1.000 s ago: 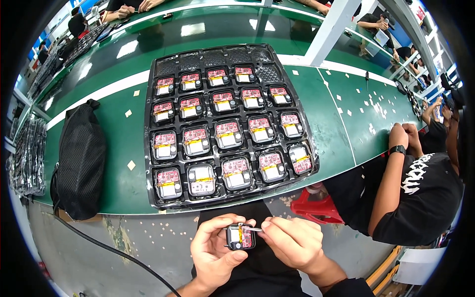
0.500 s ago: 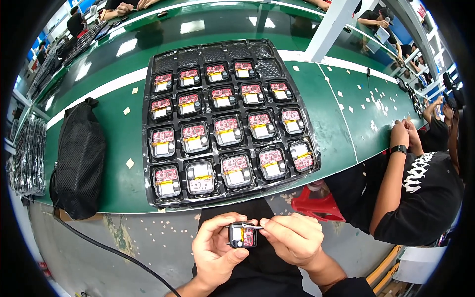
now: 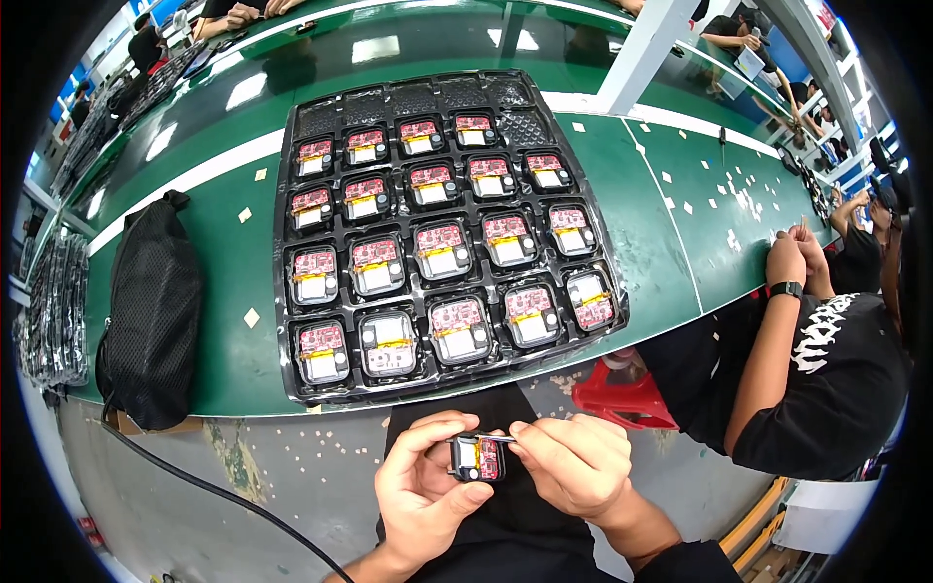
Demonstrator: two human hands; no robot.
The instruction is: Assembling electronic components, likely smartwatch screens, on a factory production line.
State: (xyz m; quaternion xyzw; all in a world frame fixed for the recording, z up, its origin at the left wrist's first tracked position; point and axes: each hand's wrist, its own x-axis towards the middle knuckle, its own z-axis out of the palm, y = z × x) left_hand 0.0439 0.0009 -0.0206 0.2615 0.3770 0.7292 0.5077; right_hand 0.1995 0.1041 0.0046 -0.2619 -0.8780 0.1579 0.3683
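In my left hand (image 3: 424, 486) is a small square electronic device (image 3: 477, 459) in a black case, its open side showing a red circuit board, a white block and yellow tape. My thumb and fingers grip its edges above my lap. My right hand (image 3: 571, 464) pinches a thin metal tool, apparently tweezers (image 3: 499, 438), whose tip lies at the device's top edge. Whether the tip grips anything there is too small to tell. Beyond both hands, a black moulded tray (image 3: 290, 364) on the green table holds rows of similar open devices (image 3: 457, 330).
A black mesh bag (image 3: 155, 311) lies left of the tray, and a black cable (image 3: 224, 497) runs below it. Small pale squares (image 3: 746, 206) are scattered over the green table (image 3: 671, 253). At right sits a co-worker (image 3: 816, 379) beside a red stool (image 3: 622, 394).
The tray appears slightly higher and further left in the picture. The device in my left hand has tilted slightly, and the tool remains at its top edge.
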